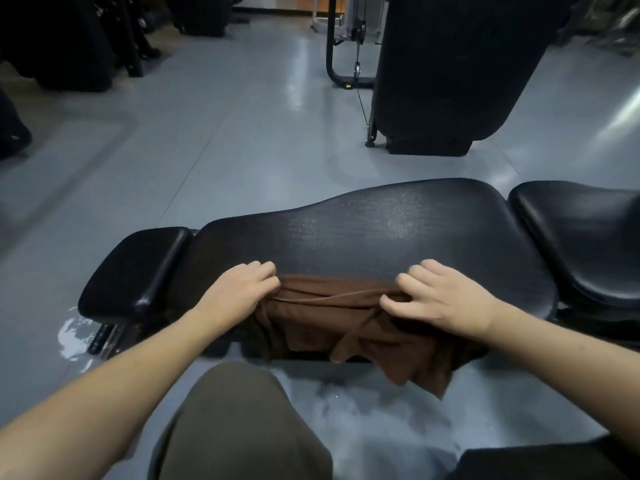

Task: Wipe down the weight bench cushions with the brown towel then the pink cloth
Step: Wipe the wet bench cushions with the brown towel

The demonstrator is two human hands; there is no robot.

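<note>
The task seems to be in its first half, because the person works with the brown towel (322,317) and no pink cloth is visible anywhere in the frame. The towel lies bunched on the near edge of the long back cushion (374,233) in the lower centre of the picture, and part of it hangs down over the edge toward the grey floor (214,140). The left hand (242,289) has curled fingers that grip the left end of the towel, and the right hand (446,296) has bent fingers that press and pinch the right end, so both hands hold the cloth on the cushion. The middle of this cushion shows a dull, streaky sheen, which may be moisture from wiping, but this is only a judgement. The small head pad (135,271) at the left and the seat cushion (585,237) at the right edge are not touched by the towel now; whether they are already wiped cannot be told. What remains, probably, is the rest of the towel pass and then the whole pass with the pink cloth.
</note>
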